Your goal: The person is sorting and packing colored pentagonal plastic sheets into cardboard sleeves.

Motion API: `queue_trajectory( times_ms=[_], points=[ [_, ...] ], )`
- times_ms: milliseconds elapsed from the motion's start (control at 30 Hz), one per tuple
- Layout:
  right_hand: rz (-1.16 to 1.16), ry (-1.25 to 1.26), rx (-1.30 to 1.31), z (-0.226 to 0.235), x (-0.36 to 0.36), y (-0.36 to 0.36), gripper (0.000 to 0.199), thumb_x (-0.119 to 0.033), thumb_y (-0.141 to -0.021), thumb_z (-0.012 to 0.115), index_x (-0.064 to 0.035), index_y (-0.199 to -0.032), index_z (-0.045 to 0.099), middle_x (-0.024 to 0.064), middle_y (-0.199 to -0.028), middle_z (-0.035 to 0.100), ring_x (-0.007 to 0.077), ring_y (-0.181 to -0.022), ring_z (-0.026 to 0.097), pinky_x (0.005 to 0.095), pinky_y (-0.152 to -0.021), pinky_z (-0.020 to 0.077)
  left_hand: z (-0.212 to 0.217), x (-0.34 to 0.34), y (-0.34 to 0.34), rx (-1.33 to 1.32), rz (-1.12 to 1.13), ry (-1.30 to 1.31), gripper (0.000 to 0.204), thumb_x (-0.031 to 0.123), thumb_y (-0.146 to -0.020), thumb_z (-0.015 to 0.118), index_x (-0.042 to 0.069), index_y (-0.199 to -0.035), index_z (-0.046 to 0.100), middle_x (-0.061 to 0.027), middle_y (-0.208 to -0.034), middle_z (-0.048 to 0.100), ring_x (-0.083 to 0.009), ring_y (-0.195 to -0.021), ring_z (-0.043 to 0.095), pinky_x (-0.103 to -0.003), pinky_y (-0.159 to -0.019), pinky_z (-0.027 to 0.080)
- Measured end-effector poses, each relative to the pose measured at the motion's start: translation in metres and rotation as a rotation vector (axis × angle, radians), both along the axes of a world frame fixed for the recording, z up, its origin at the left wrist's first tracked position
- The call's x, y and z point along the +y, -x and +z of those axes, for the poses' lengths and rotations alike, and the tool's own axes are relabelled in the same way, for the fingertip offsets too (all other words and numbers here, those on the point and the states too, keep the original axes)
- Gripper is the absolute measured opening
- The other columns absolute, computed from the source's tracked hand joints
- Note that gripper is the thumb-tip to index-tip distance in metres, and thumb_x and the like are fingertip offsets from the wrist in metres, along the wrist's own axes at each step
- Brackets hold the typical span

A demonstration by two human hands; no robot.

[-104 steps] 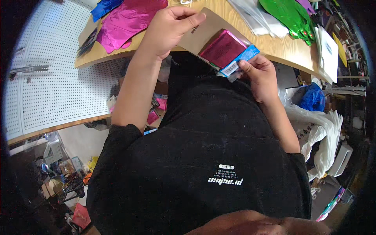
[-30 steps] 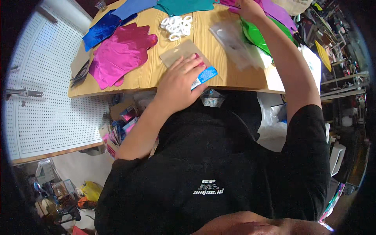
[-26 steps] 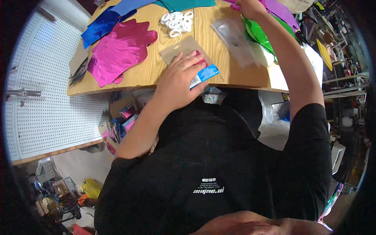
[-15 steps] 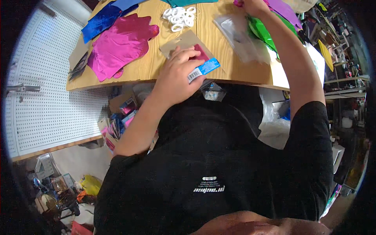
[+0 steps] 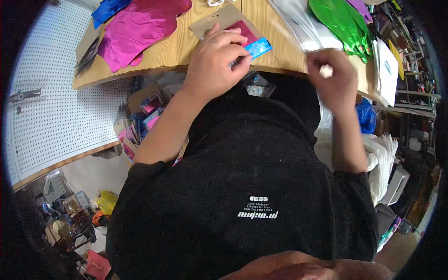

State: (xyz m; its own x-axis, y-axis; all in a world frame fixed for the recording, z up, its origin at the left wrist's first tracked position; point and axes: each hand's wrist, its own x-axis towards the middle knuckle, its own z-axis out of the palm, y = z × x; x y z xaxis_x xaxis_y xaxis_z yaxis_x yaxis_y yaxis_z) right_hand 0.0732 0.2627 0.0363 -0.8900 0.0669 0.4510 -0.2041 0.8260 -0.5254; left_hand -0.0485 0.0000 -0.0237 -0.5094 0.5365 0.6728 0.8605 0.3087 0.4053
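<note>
The left hand (image 5: 214, 59), fingers loosely bent and parted, rests across the packet (image 5: 248, 33), which lies near the front edge of the table (image 5: 280, 53). The right hand (image 5: 337, 81), blurred and curled, shows something pale (image 5: 326, 71) at its fingers; grip cannot be determined. Pink foil (image 5: 140, 35) lies left of the packet, clear bags (image 5: 298, 23) and green foil (image 5: 339, 23) right.

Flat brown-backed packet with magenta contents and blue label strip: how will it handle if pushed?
The packet is probably fairly stiff: its brown backing has straight edges. Likely light, as it looks thin. Should slide rather than roll or tip, lying flat on the wooden table.
</note>
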Motion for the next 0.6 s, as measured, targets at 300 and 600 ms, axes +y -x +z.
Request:
queue_trajectory(
  times_ms=[300,600],
  points=[
    [0.059,-0.007,0.019,-0.037,-0.039,-0.036,0.018,0.001,-0.081,0.08,-0.0025,-0.099,0.079,0.0112,-0.088,0.073,0.0248,-0.076,0.072,0.033,-0.07,0.0568,0.0,0.004,-0.004,0.026,0.026,-0.05,0.01,0.009,-0.084,0.081,0.007,-0.091,0.076,-0.0074,-0.11,0.076,-0.0283,-0.114,0.072,-0.054,-0.117,0.045],
    [0.03,-0.058,0.046,-0.032,-0.044,-0.029,0.017,-0.001,-0.08,0.08,-0.0028,-0.098,0.079,0.0128,-0.084,0.07,0.0265,-0.073,0.071,0.0342,-0.067,0.057,0.0,0.002,-0.003,0.003,0.045,-0.045,0.009,0.01,-0.087,0.08,0.005,-0.092,0.075,-0.0085,-0.109,0.077,-0.0277,-0.112,0.073,-0.053,-0.116,0.045]
  ],
)
